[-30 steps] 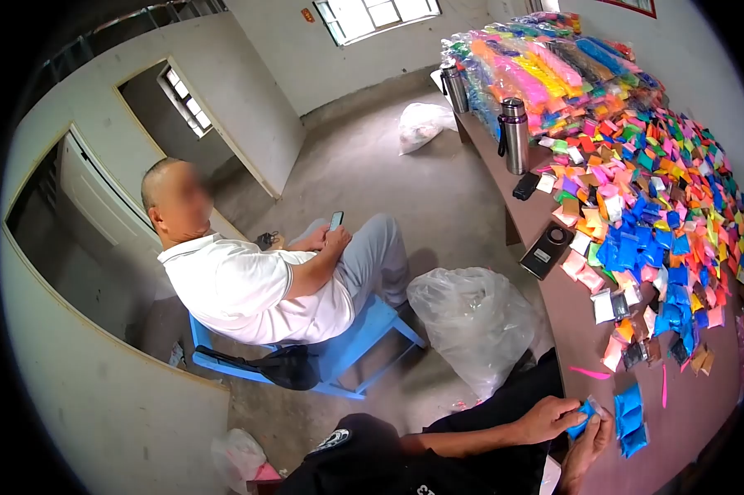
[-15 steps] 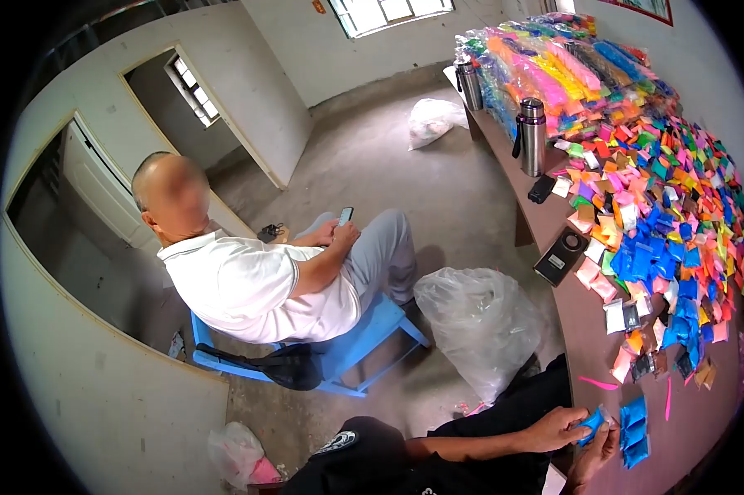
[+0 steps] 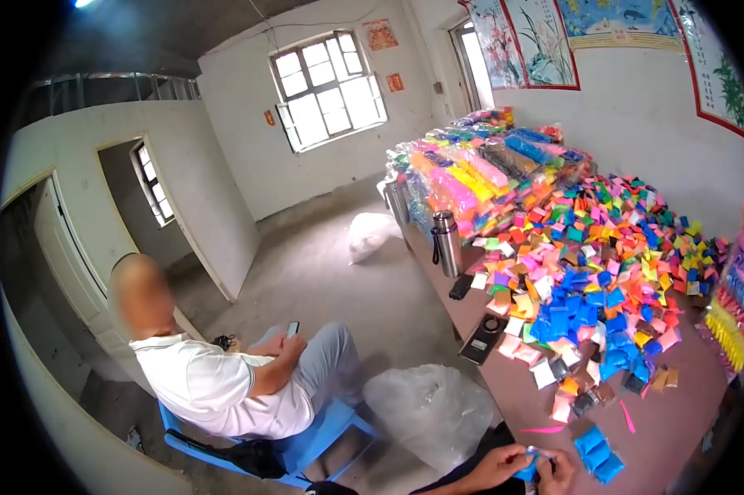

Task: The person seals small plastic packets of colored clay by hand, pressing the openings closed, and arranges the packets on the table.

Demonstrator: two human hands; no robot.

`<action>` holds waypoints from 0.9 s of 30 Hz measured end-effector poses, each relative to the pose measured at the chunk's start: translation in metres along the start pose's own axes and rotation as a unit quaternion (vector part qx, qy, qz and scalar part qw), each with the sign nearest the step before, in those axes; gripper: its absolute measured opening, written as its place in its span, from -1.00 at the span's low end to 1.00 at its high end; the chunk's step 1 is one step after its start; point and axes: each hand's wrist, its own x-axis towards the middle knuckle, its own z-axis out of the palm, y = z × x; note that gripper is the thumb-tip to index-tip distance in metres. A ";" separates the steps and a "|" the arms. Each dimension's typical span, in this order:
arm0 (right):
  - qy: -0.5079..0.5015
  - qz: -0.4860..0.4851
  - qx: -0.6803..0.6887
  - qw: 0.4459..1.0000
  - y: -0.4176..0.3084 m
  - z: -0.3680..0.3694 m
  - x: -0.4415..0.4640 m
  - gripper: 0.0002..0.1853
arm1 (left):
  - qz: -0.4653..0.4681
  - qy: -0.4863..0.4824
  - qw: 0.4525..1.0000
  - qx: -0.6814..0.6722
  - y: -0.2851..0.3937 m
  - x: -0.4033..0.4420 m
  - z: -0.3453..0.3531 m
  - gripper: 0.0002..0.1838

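Note:
At the near edge of the table (image 3: 669, 421), my left hand (image 3: 500, 467) and my right hand (image 3: 558, 473) are close together. Between their fingers is a small blue packet (image 3: 526, 473) in clear film; both hands pinch it, and the fingers partly cover it. Just right of my right hand lies a clear bag of joined blue packets (image 3: 599, 454), flat on the tabletop. Two pink plastic tools, one a flat pink stick (image 3: 543, 430) and the other a pink strip (image 3: 628, 417), lie beyond my hands.
A heap of small coloured packets (image 3: 586, 272) covers the far table, with larger filled bags (image 3: 471, 177) behind. A steel flask (image 3: 447, 245) and black device (image 3: 482, 338) stand near the edge. A seated person (image 3: 215, 379) holds a phone; a plastic bag (image 3: 429, 412) is on the floor.
The view has tilted up and shifted right, showing more wall and window, so my hands now appear lower. Both still hold the blue packet. The seated person keeps the same pose.

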 end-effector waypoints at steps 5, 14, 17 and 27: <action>-0.027 0.163 0.092 0.982 0.009 0.001 0.001 -0.81 | -0.052 0.015 0.998 0.023 0.039 -0.005 -0.005 -0.78; -0.087 0.126 0.140 0.978 0.067 0.020 0.013 -0.91 | -0.055 0.087 0.995 -0.007 0.026 -0.014 -0.016 -0.79; -0.108 0.130 0.147 0.975 0.054 0.027 0.019 -0.90 | -0.054 0.111 0.992 0.019 0.028 -0.017 -0.022 -0.79; -0.074 0.017 0.049 0.996 0.072 0.035 0.010 -0.89 | -0.087 0.105 0.991 0.013 0.043 -0.028 -0.013 -0.76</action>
